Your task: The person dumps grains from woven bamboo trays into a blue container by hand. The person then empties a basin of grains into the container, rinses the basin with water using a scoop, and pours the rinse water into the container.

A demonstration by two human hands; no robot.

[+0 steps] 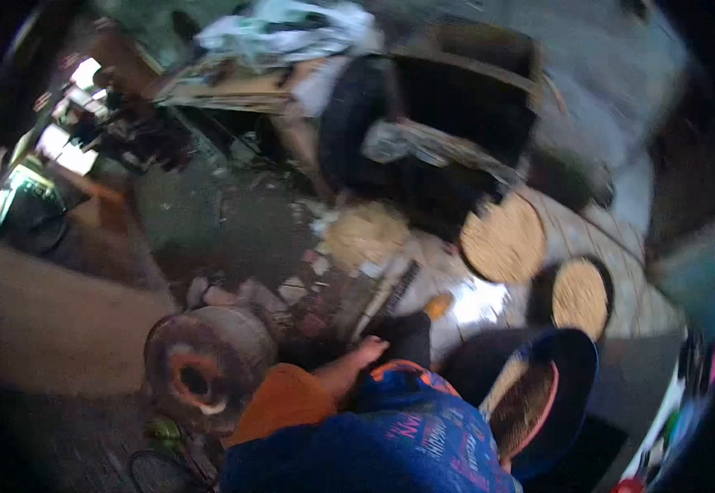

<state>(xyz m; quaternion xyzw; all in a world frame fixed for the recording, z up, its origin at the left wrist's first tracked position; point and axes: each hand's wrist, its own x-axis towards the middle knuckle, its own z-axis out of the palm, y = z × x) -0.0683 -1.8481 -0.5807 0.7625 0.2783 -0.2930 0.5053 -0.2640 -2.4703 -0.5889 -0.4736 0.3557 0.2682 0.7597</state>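
My left hand (369, 352) reaches out past the orange sleeve and is close to my dark-clad knee. Blur hides how its fingers lie, and I make out no object in it. To the right stands a big dark-blue tub (581, 386). A red-rimmed pan (530, 415) with brown, grainy-looking contents is tilted inside the tub's opening. Only a sliver of my right hand (505, 465) shows, at the pan's lower edge, and it seems to grip the rim. Pale tan material (505, 383) lies beside the pan in the tub.
Two round containers of tan grain-like material, a larger one (504, 240) and a smaller one (580, 297), stand ahead right. A pale heap (366, 234) lies on the floor near rubble. A rusty wheel rim (209, 366) is at left. Behind is a dark box-like machine (456, 107).
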